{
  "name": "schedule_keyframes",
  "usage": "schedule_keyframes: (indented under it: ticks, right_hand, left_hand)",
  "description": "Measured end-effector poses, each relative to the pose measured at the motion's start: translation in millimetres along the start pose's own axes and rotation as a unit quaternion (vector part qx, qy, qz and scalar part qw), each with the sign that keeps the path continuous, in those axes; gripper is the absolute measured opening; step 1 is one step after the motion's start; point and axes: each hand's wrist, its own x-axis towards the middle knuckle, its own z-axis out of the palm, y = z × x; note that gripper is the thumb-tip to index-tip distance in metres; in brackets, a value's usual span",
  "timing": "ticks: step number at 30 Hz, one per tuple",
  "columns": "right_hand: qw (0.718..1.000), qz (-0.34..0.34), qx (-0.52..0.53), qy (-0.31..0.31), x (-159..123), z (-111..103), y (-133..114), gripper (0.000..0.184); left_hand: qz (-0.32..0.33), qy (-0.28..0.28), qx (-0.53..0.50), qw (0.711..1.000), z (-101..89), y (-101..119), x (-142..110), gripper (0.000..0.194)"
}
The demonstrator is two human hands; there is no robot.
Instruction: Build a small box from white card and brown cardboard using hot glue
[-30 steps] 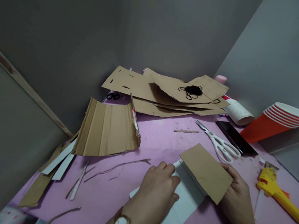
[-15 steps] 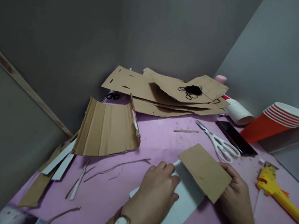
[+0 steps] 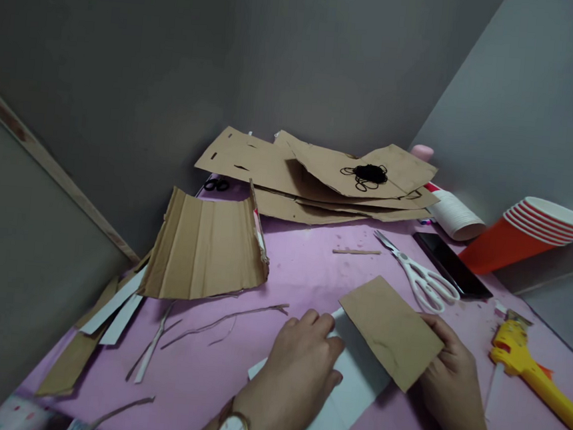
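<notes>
My left hand (image 3: 296, 370), a watch on its wrist, lies palm down with fingers flat on a white sheet of card (image 3: 345, 397) on the pink table (image 3: 302, 270). My right hand (image 3: 450, 373) grips the near right corner of a brown cardboard flap (image 3: 391, 330). The flap is joined to the white sheet along a fold and is tilted up and over it. The fingertips of my right hand are hidden under the flap.
White scissors (image 3: 419, 273) and a black phone (image 3: 450, 263) lie behind the flap. A yellow cutter (image 3: 528, 370) is at the right. Stacked red cups (image 3: 530, 233) and white cups (image 3: 454, 213) lie at back right. Cardboard sheets (image 3: 315, 174) with black bands, a bent cardboard piece (image 3: 208, 245), and strips surround.
The brown flap has dropped slightly lower over the white sheet as my right hand pressed it down. My left hand has stayed in place.
</notes>
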Motion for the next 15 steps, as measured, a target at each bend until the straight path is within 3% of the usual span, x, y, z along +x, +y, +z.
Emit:
schedule_keyframes:
  ticks: [15]
  right_hand:
    - [0.996, -0.055, -0.07, 0.008, -1.9, -1.3, 2.3, 0.021]
  left_hand:
    - [-0.002, -0.003, 0.004, 1.0, -2.9, 1.4, -0.6, 0.011]
